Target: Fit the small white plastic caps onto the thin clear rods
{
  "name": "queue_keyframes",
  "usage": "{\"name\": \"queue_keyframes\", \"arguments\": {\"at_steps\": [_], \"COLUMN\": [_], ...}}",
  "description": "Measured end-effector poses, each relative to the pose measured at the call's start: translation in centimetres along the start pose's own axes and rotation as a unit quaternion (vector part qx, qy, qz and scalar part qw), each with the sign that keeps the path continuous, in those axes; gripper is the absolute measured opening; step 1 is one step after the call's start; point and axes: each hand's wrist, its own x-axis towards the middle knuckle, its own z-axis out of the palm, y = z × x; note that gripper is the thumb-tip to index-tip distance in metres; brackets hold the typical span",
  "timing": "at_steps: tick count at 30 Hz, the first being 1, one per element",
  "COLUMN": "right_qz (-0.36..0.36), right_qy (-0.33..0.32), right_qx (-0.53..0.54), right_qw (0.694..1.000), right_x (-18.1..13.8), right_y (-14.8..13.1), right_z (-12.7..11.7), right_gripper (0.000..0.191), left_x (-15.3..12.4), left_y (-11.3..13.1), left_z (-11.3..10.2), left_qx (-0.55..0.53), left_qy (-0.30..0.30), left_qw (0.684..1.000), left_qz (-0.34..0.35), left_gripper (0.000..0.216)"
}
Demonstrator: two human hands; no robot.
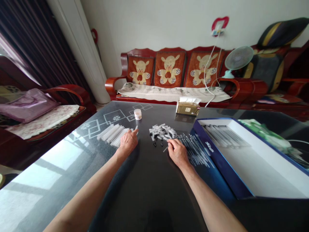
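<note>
My left hand is closed beside a bundle of white pen barrels on the dark glossy table. A short pale end, apparently of a pen barrel, sticks out past its fingers. Across from it, my right hand has thumb and fingers pressed together at the edge of a heap of small white pen caps. What it pinches, if anything, is too small to make out. Several little black pieces lie by the caps. To the right of this hand are thin pen refills, partly hidden by it.
A blue box with a white inside holds a row of finished-looking pens. Behind it lies a green-and-white bag. A small round jar and a tissue box stand farther back. Beyond the table is a wooden sofa.
</note>
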Motion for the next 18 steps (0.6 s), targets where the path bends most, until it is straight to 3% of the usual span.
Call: {"name": "queue_keyframes", "arguments": {"at_steps": [4, 6, 8, 12, 15, 18], "right_qz": [0.007, 0.007, 0.003, 0.002, 0.008, -0.001], "right_qy": [0.01, 0.011, 0.009, 0.004, -0.001, -0.018], "right_qx": [0.004, 0.007, 0.009, 0.012, 0.014, 0.01], "right_qw": [1.0, 1.0, 1.0, 1.0, 1.0, 1.0], "right_x": [0.1, 0.1, 0.1, 0.1, 0.2, 0.2], "right_y": [0.0, 0.0, 0.0, 0.0, 0.1, 0.0], "right_z": [0.0, -0.1, -0.1, -0.1, -0.1, -0.2], "right_gripper": [0.023, 0.023, 0.023, 0.023, 0.023, 0.028], "left_x": [0.9, 1.2, 1.3, 0.7, 0.1, 0.1], "left_y": [1.6, 2.6, 3.4, 4.6, 5.2, 5.4], "left_z": [0.4, 1.4, 2.6, 4.1, 4.2, 3.9], "left_qx": [-0.192, -0.259, -0.286, -0.18, -0.074, -0.026], "left_qy": [0.028, 0.009, 0.03, 0.126, 0.144, 0.173], "left_qw": [0.979, 0.964, 0.954, 0.969, 0.98, 0.972], "left_qz": [0.06, 0.067, 0.089, 0.115, 0.115, 0.157], "left_gripper": [0.036, 0.041, 0.043, 0.029, 0.023, 0.023]}}
